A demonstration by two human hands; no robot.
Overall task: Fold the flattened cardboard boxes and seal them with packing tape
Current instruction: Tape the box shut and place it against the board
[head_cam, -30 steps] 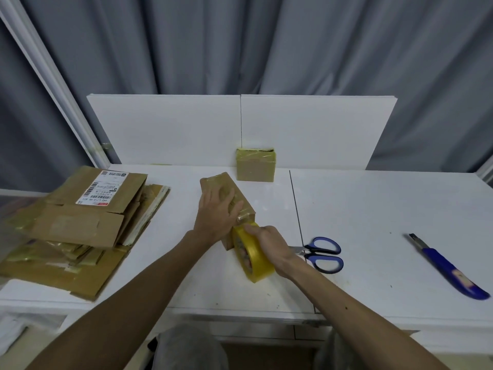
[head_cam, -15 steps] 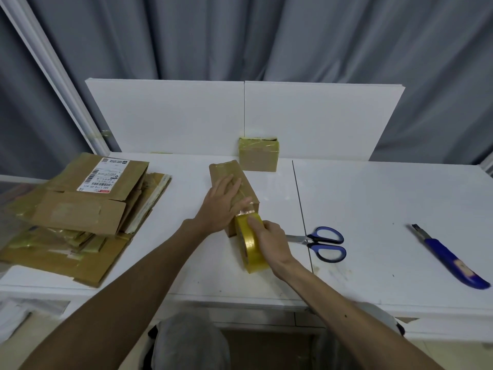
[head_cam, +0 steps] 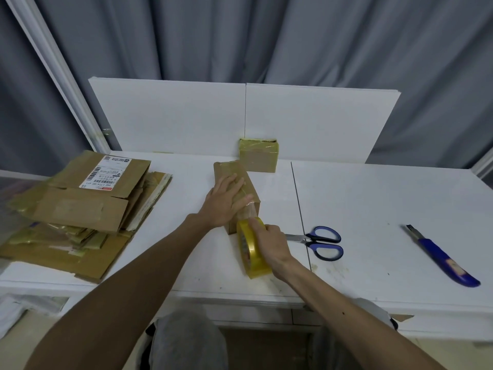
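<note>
A small folded cardboard box [head_cam: 226, 170] lies lengthwise in the middle of the white table [head_cam: 373, 209]. My left hand [head_cam: 222, 202] presses flat on its top, fingers straight. My right hand [head_cam: 270, 240] grips a yellow roll of packing tape [head_cam: 252, 253] just in front of the box's near end. A short strip of clear tape [head_cam: 246, 213] runs from the roll up onto the box top by my left fingertips. A sealed, taped box [head_cam: 258, 155] stands at the back against the white panel. A pile of flattened boxes [head_cam: 80, 206] lies at the left.
Blue-handled scissors [head_cam: 320, 243] lie just right of my right hand. A blue utility knife [head_cam: 442, 256] lies further right. White upright panels [head_cam: 320, 124] close off the table's back, with grey curtains behind. The table's front edge runs under my forearms.
My right hand has drawn the tape roll back toward me from the box's near end, stretching out a strip of tape. My left hand stays pressed on the box top.
</note>
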